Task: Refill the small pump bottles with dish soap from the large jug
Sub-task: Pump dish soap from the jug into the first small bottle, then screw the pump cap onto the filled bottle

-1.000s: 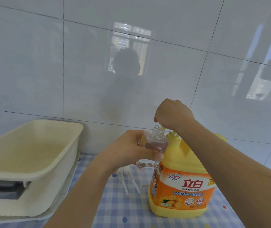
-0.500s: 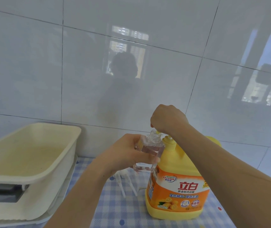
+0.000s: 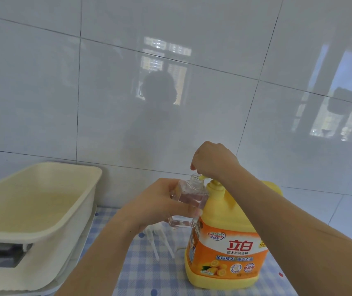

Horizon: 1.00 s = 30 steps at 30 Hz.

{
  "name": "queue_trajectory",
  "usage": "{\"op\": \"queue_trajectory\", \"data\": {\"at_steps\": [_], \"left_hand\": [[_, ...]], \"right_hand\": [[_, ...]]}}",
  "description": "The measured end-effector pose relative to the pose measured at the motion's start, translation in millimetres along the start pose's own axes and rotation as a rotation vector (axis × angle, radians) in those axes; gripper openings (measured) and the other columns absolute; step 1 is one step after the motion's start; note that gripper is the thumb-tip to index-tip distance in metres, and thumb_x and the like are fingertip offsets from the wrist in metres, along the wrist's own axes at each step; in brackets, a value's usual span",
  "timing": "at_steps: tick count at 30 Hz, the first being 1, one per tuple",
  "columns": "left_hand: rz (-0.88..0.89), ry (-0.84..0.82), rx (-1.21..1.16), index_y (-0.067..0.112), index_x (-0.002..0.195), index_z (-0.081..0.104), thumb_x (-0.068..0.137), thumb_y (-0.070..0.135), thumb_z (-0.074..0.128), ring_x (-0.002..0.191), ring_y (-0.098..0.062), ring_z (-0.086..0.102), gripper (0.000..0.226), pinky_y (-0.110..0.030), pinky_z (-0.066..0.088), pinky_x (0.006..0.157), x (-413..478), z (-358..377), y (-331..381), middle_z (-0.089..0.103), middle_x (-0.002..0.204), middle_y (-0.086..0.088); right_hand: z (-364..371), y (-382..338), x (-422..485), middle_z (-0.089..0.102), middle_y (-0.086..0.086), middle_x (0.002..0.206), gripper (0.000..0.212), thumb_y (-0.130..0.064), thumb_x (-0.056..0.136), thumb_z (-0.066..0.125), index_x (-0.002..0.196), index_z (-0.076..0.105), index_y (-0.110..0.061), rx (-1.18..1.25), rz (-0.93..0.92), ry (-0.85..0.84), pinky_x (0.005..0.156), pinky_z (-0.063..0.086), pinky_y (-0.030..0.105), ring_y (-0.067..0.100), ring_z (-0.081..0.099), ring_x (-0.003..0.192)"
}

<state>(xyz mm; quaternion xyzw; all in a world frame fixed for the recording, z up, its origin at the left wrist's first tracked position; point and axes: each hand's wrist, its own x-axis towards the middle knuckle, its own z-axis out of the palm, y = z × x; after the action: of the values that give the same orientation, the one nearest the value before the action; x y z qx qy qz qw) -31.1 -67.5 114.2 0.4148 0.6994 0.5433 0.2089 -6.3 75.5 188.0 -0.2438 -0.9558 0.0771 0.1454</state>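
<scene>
1. Yellow pump nozzle (image 3: 202, 177) of the large yellow plastic jug (image 3: 224, 242) now sits lower, at the open neck of the small clear plastic bottle (image 3: 189, 201): the right hand (image 3: 212, 161), fingers closed on the pump head, has pressed down, likely dispensing soap.
2. The left hand (image 3: 160, 207) stays wrapped around the bottle, held against the jug.
3. The orange label reads "立白".

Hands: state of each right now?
Left hand: grip closed around the small clear bottle, cap off, held beside the yellow jug.
Right hand: closed on the jug's pump head, over the bottle's mouth.
</scene>
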Motion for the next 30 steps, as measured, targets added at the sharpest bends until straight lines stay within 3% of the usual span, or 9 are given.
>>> {"op": "queue_trajectory", "data": {"at_steps": [3,6,8,11,17,21,26,28,30], "left_hand": [[-0.01,0.01,-0.004,0.032,0.101,0.071,0.074,0.024,0.081,0.073,0.005,0.069,0.03,-0.012,0.048,0.056,0.1,0.2,0.0,0.076,0.09,0.014],[-0.03,0.025,-0.026,0.029,0.103,0.071,0.075,0.021,0.08,0.071,0.002,0.07,0.03,-0.015,0.052,0.055,-0.9,1.3,0.7,0.077,0.092,0.01],[-0.045,0.036,-0.034,0.03,0.103,0.071,0.076,0.022,0.08,0.078,-0.003,0.072,0.03,-0.024,0.059,0.064,-2.7,1.5,1.5,0.077,0.093,0.01],[-0.056,0.066,-0.046,0.031,0.107,0.07,0.076,0.025,0.08,0.092,-0.012,0.072,0.033,-0.037,0.059,0.082,-5.5,1.0,3.5,0.076,0.097,0.012],[-0.045,0.226,-0.146,0.028,0.112,0.065,0.071,0.037,0.083,0.094,-0.012,0.072,0.045,-0.046,0.056,0.089,-16.6,0.8,2.9,0.076,0.098,0.009],[-0.018,0.325,-0.15,0.03,0.108,0.066,0.076,0.029,0.081,0.093,-0.009,0.072,0.035,-0.038,0.059,0.085,-34.0,-1.4,-0.1,0.076,0.096,0.012],[0.016,0.405,-0.156,0.026,0.106,0.067,0.079,0.017,0.078,0.096,-0.007,0.071,0.03,-0.017,0.056,0.072,-66.7,-4.7,-9.5,0.076,0.099,0.007],[0.015,0.44,-0.158,0.023,0.106,0.068,0.078,0.013,0.078,0.095,-0.009,0.071,0.031,-0.012,0.052,0.065,-80.4,-4.5,-12.6,0.077,0.098,0.006],[0.014,0.458,-0.142,0.022,0.106,0.068,0.077,0.013,0.079,0.092,-0.006,0.072,0.032,-0.013,0.053,0.069,-89.7,-3.6,-16.2,0.077,0.096,0.007]], "right_hand": [[-6.3,-2.4,-3.1,0.072,0.005,0.091,0.034,-0.008,0.078,0.043,0.096,0.072,-0.012,0.101,0.041,0.047,0.079,0.057,0.036,0.023,0.068,0.086],[-18.7,-5.3,-7.5,0.073,0.005,0.093,0.037,-0.007,0.075,0.043,0.097,0.073,-0.012,0.191,0.066,0.139,0.08,0.057,0.037,0.022,0.069,0.085],[-22.5,-6.5,-14.1,0.074,0.008,0.096,0.039,-0.005,0.074,0.043,0.099,0.074,-0.01,0.238,0.056,0.159,0.076,0.055,0.03,0.019,0.066,0.078],[-28.0,-2.9,-25.9,0.074,0.01,0.097,0.038,-0.002,0.074,0.042,0.095,0.074,-0.007,0.331,0.0,0.176,0.062,0.049,0.031,0.018,0.055,0.065],[-37.3,0.3,-44.3,0.073,-0.004,0.089,0.038,-0.003,0.083,0.045,0.096,0.074,-0.024,0.419,-0.12,0.336,0.058,0.048,0.026,0.008,0.048,0.049],[-33.3,-8.6,-64.1,0.072,-0.007,0.087,0.036,-0.005,0.087,0.046,0.097,0.075,-0.024,0.491,-0.199,0.428,0.068,0.055,0.031,0.008,0.059,0.057],[-18.7,-21.3,-95.3,0.064,-0.015,0.086,0.034,-0.003,0.089,0.048,0.095,0.075,-0.023,0.631,-0.271,0.443,0.053,0.036,0.015,-0.007,0.049,0.042],[-8.1,-25.9,-108.1,0.061,-0.021,0.082,0.034,-0.001,0.089,0.049,0.093,0.076,-0.021,0.685,-0.294,0.437,0.055,0.034,0.012,-0.013,0.048,0.045],[2.6,-28.6,-117.4,0.057,-0.028,0.076,0.033,-0.001,0.089,0.05,0.091,0.076,-0.021,0.731,-0.296,0.425,0.06,0.036,0.013,-0.012,0.049,0.047]]}}
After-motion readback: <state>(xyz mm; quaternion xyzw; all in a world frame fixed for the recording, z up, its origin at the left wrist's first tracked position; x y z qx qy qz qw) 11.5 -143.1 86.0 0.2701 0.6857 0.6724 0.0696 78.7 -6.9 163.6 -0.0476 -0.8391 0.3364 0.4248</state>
